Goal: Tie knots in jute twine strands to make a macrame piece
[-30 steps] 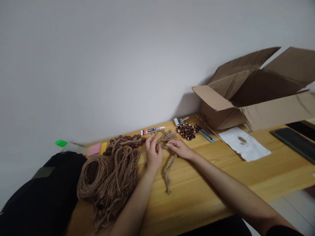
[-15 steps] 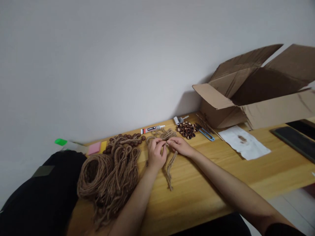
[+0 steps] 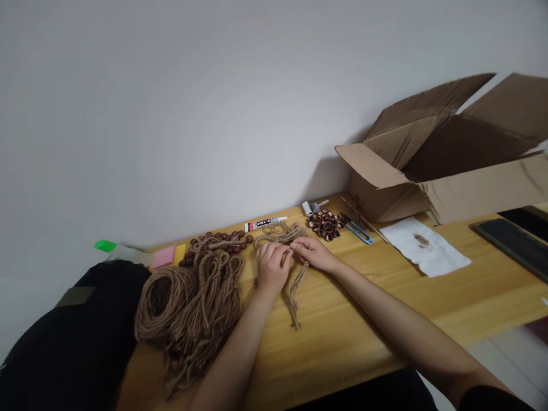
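Note:
My left hand [image 3: 273, 265] and my right hand [image 3: 314, 253] meet over the wooden table [image 3: 342, 342], both closed with fingertips pinching a brown twine cord [image 3: 295, 291]. The exact spot they grip is mostly covered by the fingers. From under my right hand the cord's tail hangs down and lies on the wood, its end frayed. Just beyond my fingers, more of the twine [image 3: 286, 231] lies loosely bunched. Left of my left hand sits a big heap of brown cords [image 3: 205, 308], some coiled and some looped, with brown beads [image 3: 222, 245] behind it.
A glue tube [image 3: 265, 223] lies by the wall, and a pile of dark shell-like rings [image 3: 325, 225] is beside blue thread snips [image 3: 358, 230]. An open cardboard box [image 3: 385, 200] stands at the right behind a stained white tissue [image 3: 423, 251]. A black bag-like object [image 3: 81, 325] occupies the left.
The fingers of my left hand have shifted slightly and closed nearer to my right fingertips. The cord's tail and the surrounding things stay in place.

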The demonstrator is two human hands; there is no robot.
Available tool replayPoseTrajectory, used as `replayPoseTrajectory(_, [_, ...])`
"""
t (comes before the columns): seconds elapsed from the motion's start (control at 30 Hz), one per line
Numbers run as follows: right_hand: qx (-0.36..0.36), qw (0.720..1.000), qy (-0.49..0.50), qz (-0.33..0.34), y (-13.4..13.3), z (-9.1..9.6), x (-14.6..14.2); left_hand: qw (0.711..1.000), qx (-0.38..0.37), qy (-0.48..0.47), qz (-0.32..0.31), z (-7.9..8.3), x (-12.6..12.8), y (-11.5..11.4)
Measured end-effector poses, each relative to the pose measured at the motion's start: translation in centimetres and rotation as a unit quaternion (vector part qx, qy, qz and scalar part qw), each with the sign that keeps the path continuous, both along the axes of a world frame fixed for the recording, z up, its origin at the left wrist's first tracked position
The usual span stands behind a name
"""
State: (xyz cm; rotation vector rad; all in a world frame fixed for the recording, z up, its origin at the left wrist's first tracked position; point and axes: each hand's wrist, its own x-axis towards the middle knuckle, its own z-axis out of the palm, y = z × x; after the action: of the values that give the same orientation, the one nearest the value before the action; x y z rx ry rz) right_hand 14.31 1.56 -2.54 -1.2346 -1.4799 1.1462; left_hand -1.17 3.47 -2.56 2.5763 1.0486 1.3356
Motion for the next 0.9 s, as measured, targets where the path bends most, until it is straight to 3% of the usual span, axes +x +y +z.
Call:
replayPoseTrajectory(0.37, [0.008, 1.0, -0.016, -0.004, -0.11, 0.11, -0.11, 0.998, 0.05, 0.043, 0.011, 0.18, 0.03, -0.26])
replayPoseTrajectory(0.7, [0.027, 0.998, -0.049, 0.0, -0.12, 0.01, -0.12, 0.996, 0.077, 0.042, -0.027, 0.27, 0.0, -0.21])
replayPoseTrajectory(0.9, [0.03, 0.996, -0.084, 0.019, -0.21, 0.23, 0.07, 0.997, 0.051, 0.045, -0.024, 0.35, -0.09, -0.12])
